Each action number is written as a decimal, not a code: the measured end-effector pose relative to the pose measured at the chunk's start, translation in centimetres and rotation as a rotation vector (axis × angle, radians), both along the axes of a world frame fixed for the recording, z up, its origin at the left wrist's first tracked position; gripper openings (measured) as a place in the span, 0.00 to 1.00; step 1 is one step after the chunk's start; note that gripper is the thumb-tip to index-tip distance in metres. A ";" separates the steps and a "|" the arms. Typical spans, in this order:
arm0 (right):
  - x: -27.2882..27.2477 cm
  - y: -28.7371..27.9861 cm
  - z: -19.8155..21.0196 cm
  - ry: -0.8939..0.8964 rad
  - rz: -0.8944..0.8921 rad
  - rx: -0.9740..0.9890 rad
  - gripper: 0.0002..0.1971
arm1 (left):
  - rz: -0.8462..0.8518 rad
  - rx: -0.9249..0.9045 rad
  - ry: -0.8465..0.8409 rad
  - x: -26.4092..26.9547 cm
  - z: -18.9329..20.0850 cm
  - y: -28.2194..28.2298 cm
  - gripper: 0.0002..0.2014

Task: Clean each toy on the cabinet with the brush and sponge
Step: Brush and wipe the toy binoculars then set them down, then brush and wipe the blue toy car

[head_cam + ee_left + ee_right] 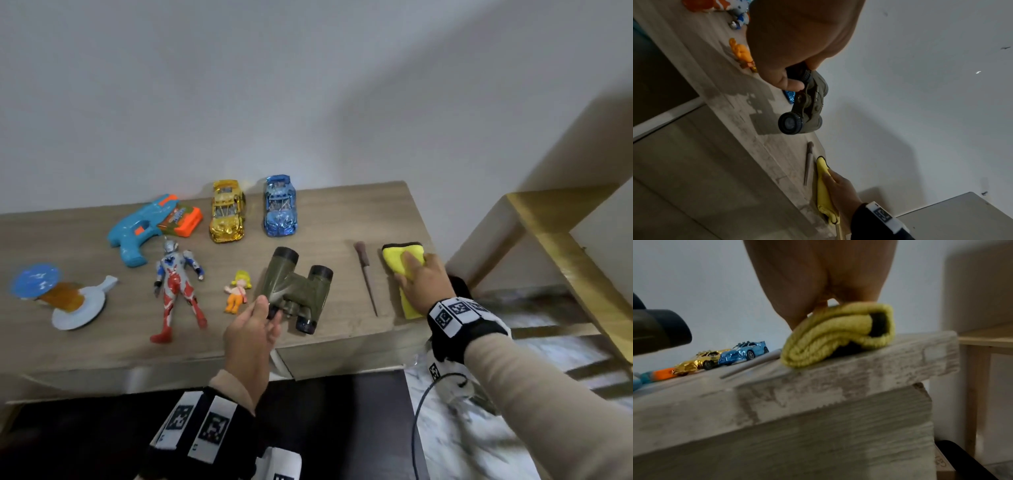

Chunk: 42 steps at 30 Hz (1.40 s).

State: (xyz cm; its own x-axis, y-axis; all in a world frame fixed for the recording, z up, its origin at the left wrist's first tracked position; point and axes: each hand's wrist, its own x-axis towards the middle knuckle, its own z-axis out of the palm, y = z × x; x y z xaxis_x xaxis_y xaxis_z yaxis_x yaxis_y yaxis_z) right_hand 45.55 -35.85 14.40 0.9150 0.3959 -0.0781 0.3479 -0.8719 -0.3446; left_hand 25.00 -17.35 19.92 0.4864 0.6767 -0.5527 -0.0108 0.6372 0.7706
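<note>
Olive-green binoculars [294,284] lie on the wooden cabinet top [342,219] near its front edge. My left hand [269,310] grips their near eyepiece end, and the left wrist view shows the thumb [791,84] on it. Right of them lies a thin brown brush [365,274]. My right hand [411,270] holds the yellow sponge [399,260] at the cabinet's right end, fingers on top. In the right wrist view the sponge [838,334] is squeezed into folds with its edge raised. A gold car [226,216], blue car [279,210], water gun [144,229], hero figure [178,287] and small doll [238,291] lie behind and left.
A blue and orange toy on a white base [58,294] stands at the far left. A wooden rack [555,233] is close to the cabinet's right end. The wall runs behind the toys. A cable [419,411] hangs below the front right corner.
</note>
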 end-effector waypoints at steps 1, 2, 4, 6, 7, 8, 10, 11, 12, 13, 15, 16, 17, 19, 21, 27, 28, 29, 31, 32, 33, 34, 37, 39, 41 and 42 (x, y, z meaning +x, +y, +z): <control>0.3 0.1 -0.3 -0.013 0.017 -0.007 0.28 | 0.001 -0.005 0.012 0.3 -0.3 -0.2 0.06; 0.5 0.1 -0.4 -0.026 0.034 -0.014 0.28 | 0.005 -0.013 0.012 0.6 -0.5 -0.5 0.07; 0.7 0.2 -0.4 -0.023 0.056 -0.036 0.28 | 0.009 -0.024 0.015 1.1 -0.9 -1.0 0.09; 0.4 0.4 0.1 -0.051 0.053 -0.009 0.27 | 0.018 -0.041 0.029 1.7 -1.1 -1.4 0.10; 0.0 0.5 0.3 -0.087 0.060 0.015 0.26 | 0.023 -0.056 0.032 2.0 -1.3 -1.4 0.09; -0.5 0.7 0.6 -0.135 0.083 0.047 0.24 | 0.029 -0.072 0.028 2.2 -1.6 -1.4 0.09; -1.8 1.4 1.3 -0.226 0.144 0.117 0.16 | 0.041 -0.102 0.017 2.6 -2.2 -1.3 0.13; -2.5 1.7 1.5 -0.247 0.177 0.136 0.14 | 0.046 -0.120 0.012 2.8 -2.4 -1.3 0.14; -3.0 2.0 1.7 -0.271 0.222 0.142 0.13 | 0.052 -0.137 0.006 3.0 -2.7 -1.2 0.15; -3.4 2.3 1.7 -0.276 0.264 0.140 0.09 | 0.060 -0.154 0.003 3.2 -2.9 -1.2 0.16; -3.8 2.7 1.5 -0.149 0.287 0.156 0.06 | 0.076 -0.178 -0.002 3.6 -3.3 -1.2 0.18; -3.9 2.8 1.4 -0.075 0.271 0.148 0.12 | 0.076 -0.182 0.002 3.7 -3.5 -1.2 0.18; -3.9 2.9 1.2 -0.001 0.247 0.129 0.16 | 0.070 -0.179 0.010 3.9 -3.5 -1.3 0.18; -3.8 2.9 0.9 0.063 0.226 0.085 0.20 | 0.051 -0.156 0.028 4.1 -3.6 -1.4 0.17; -3.7 3.1 0.8 0.070 0.221 0.062 0.19 | 0.033 -0.085 0.076 4.3 -3.9 -1.5 0.18; -3.2 3.8 1.2 0.106 0.154 0.098 0.18 | -0.070 0.132 0.223 3.9 -5.1 -1.3 0.18; -3.1 3.8 1.5 0.118 0.135 0.147 0.18 | -0.081 0.173 0.264 3.7 -5.4 -1.1 0.19; -3.0 3.8 1.7 0.124 0.109 0.192 0.18 | -0.101 0.227 0.310 3.5 -5.6 -0.9 0.19; -2.9 3.8 2.2 0.124 0.057 0.270 0.17 | -0.168 0.369 0.429 3.2 -5.5 -0.5 0.20; -2.8 3.8 2.5 0.119 0.030 0.317 0.16 | -0.189 0.433 0.485 3.1 -5.0 -0.3 0.20; -2.8 3.8 2.9 0.111 0.000 0.374 0.15 | -0.206 0.481 0.524 3.1 -4.5 -0.1 0.19; -2.7 3.9 3.4 0.104 -0.028 0.434 0.14 | -0.216 0.520 0.535 3.1 -4.0 0.1 0.19; -2.6 4.2 5.2 0.082 -0.104 0.581 0.12 | -0.244 0.628 0.520 3.9 -2.4 1.5 0.19; -2.5 4.6 6.1 0.085 -0.157 0.696 0.12 | -0.251 0.669 0.550 5.1 -1.4 3.3 0.18; -2.4 4.8 6.9 0.158 -0.194 0.832 0.11 | -0.290 0.691 0.565 6.8 -0.6 5.3 0.19; -2.4 4.9 7.2 0.203 -0.208 0.882 0.11 | -0.320 0.696 0.572 7.8 -0.3 6.3 0.20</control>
State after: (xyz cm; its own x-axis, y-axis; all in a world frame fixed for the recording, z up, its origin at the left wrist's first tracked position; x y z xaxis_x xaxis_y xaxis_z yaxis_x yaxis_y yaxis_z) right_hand 43.12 -30.96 21.65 0.9760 0.2176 0.0069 0.0744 -0.3037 -0.9499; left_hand 32.85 -11.05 19.63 0.4865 0.8250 -0.2877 0.5801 -0.0588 0.8124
